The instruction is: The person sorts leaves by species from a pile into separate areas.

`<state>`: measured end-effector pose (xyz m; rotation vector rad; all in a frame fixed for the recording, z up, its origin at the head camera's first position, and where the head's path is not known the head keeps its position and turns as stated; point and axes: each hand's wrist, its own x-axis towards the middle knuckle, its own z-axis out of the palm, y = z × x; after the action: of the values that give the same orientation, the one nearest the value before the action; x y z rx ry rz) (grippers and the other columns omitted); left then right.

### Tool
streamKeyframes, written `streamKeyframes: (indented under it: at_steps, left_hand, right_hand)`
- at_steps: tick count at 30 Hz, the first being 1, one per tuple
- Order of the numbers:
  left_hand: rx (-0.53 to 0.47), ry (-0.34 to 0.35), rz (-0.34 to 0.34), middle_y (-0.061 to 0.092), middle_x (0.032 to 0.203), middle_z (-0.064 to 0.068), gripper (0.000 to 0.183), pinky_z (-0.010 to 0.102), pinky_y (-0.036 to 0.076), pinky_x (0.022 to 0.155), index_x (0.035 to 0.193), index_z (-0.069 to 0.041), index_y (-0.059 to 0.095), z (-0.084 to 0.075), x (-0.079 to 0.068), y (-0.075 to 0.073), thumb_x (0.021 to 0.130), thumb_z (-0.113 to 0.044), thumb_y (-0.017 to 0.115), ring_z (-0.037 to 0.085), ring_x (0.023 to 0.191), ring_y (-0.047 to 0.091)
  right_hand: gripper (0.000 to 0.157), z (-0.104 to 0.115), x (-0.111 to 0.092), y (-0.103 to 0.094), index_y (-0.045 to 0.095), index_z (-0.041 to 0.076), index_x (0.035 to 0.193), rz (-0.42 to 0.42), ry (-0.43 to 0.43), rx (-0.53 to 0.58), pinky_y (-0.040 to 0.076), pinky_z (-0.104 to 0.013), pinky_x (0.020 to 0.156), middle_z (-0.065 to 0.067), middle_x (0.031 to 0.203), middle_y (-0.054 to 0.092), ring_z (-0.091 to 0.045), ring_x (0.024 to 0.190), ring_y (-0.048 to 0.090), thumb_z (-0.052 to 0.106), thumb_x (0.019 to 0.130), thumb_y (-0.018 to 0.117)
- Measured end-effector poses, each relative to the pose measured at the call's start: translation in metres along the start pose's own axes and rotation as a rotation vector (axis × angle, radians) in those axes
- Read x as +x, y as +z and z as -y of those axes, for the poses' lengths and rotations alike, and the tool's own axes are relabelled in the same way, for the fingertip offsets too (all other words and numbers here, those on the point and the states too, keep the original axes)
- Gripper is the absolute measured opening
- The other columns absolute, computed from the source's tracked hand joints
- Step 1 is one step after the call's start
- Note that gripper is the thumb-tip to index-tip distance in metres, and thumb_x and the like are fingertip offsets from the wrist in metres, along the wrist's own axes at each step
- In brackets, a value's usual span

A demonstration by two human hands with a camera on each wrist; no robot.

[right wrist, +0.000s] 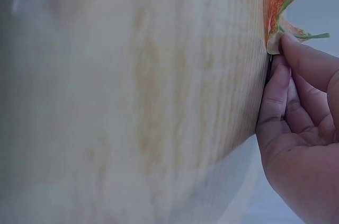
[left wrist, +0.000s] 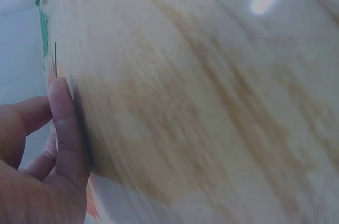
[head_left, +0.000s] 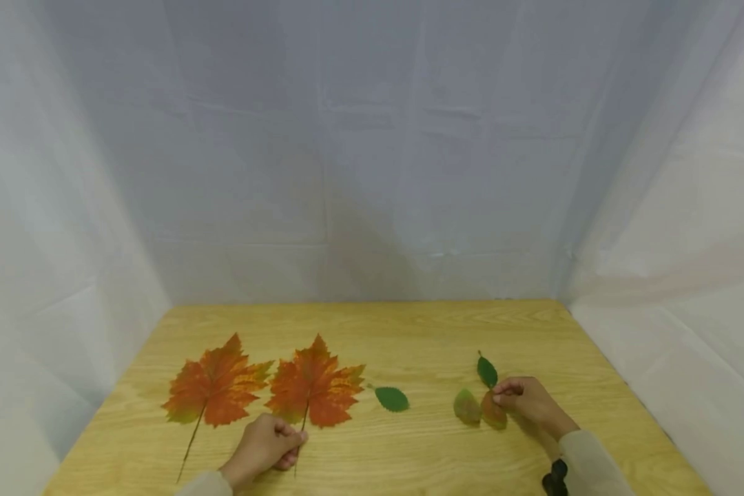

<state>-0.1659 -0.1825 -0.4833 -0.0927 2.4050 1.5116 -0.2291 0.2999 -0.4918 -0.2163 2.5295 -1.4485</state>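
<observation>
Two large orange-red maple leaves with long stems lie on the left half of the table. My left hand (head_left: 268,444) pinches the stem of the right-hand maple leaf (head_left: 315,386); in the left wrist view the stem tip (left wrist: 55,57) pokes up past the fingertips. The other maple leaf (head_left: 213,386) lies to its left. Over on the right, my right hand (head_left: 530,401) pinches the upper edge of a small orange leaf (head_left: 493,415) between thumb and fingers. Beside that leaf lie a yellow-green leaf (head_left: 467,406) and, just above, a dark green leaf (head_left: 486,372).
Between the two hands a single green leaf (head_left: 392,399) lies flat on the wood-grain table (head_left: 421,455). Pale sheeting (head_left: 372,172) hangs behind the table and along both sides. Something black (head_left: 555,477) shows at the right wrist.
</observation>
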Motion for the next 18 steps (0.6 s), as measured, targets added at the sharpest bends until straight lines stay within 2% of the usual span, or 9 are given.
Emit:
streamKeyframes:
  at_steps: [10, 14, 18]
  left_hand:
    - [0.020, -0.018, 0.003, 0.065, 0.064, 0.005, 0.020, 0.027, 0.055, 0.052, 0.076, 0.000, 0.066, 0.000, -0.003, -0.002, 0.088, -0.015, 0.070, 0.009, 0.052, 0.062]
    - [0.108, 0.056, -0.003, 0.065, 0.061, 0.005, 0.023, 0.029, 0.054, 0.050, 0.072, -0.001, 0.069, -0.005, -0.001, -0.010, 0.088, -0.017, 0.070, 0.012, 0.052, 0.062]
    - [0.188, 0.173, -0.002, 0.067, 0.068, 0.004, 0.019, 0.031, 0.052, 0.053, 0.081, -0.002, 0.073, -0.026, 0.010, -0.022, 0.090, -0.018, 0.068, 0.016, 0.059, 0.063]
  right_hand:
    - [0.026, -0.004, 0.001, 0.003, 0.065, -0.007, 0.103, -0.005, -0.012, -0.016, 0.051, -0.027, 0.074, -0.009, 0.096, 0.067, -0.019, 0.087, 0.061, 0.015, 0.089, 0.069]
    - [0.026, -0.007, 0.003, 0.003, 0.065, -0.005, 0.103, -0.008, -0.004, -0.034, 0.051, -0.028, 0.075, -0.009, 0.096, 0.067, -0.018, 0.087, 0.061, 0.017, 0.089, 0.069]
    - [0.025, -0.008, 0.004, 0.001, 0.066, -0.004, 0.104, -0.026, -0.010, -0.064, 0.051, -0.027, 0.074, -0.008, 0.095, 0.067, -0.018, 0.087, 0.061, 0.016, 0.089, 0.069]
